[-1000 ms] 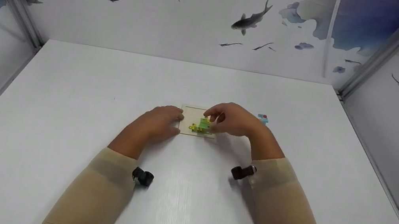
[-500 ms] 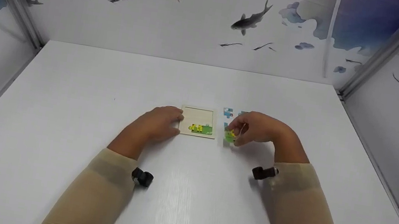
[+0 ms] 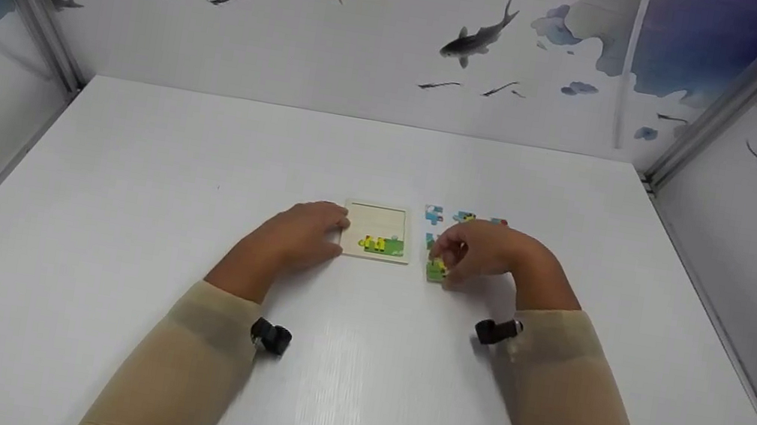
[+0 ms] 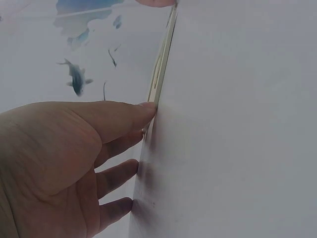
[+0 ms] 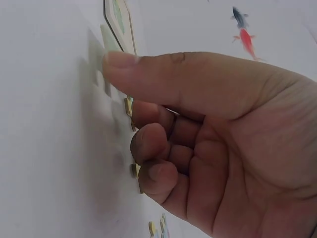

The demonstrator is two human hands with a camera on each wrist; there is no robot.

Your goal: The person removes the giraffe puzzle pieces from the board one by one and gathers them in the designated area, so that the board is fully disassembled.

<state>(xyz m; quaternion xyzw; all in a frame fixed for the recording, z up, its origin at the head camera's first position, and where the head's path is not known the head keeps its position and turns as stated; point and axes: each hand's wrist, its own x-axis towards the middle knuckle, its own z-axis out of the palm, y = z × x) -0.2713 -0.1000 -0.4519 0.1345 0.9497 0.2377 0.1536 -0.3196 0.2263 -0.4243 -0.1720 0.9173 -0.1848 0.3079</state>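
Observation:
In the head view, a small wooden puzzle tray (image 3: 377,221) lies flat mid-table. Joined green and yellow jigsaw pieces (image 3: 384,245) sit along its near right inside edge. My left hand (image 3: 305,231) holds the tray's left edge, thumb at the near corner; the left wrist view shows the thumb (image 4: 143,113) against the frame's side. Right of the tray, my right hand (image 3: 482,255) pinches a green and yellow jigsaw piece (image 3: 434,271) close to the table. In the right wrist view, thumb and curled fingers hide most of that piece.
Loose jigsaw pieces lie right of the tray: a blue one (image 3: 434,214), another with yellow (image 3: 464,217), and one (image 3: 499,221) partly behind the right hand. A patterned wall (image 3: 373,52) closes off the white table's (image 3: 208,140) far side.
My right hand has moved right from above the tray with the green jigsaw piece, then slightly toward me beside the loose pieces. My left hand has stayed on the tray's edge.

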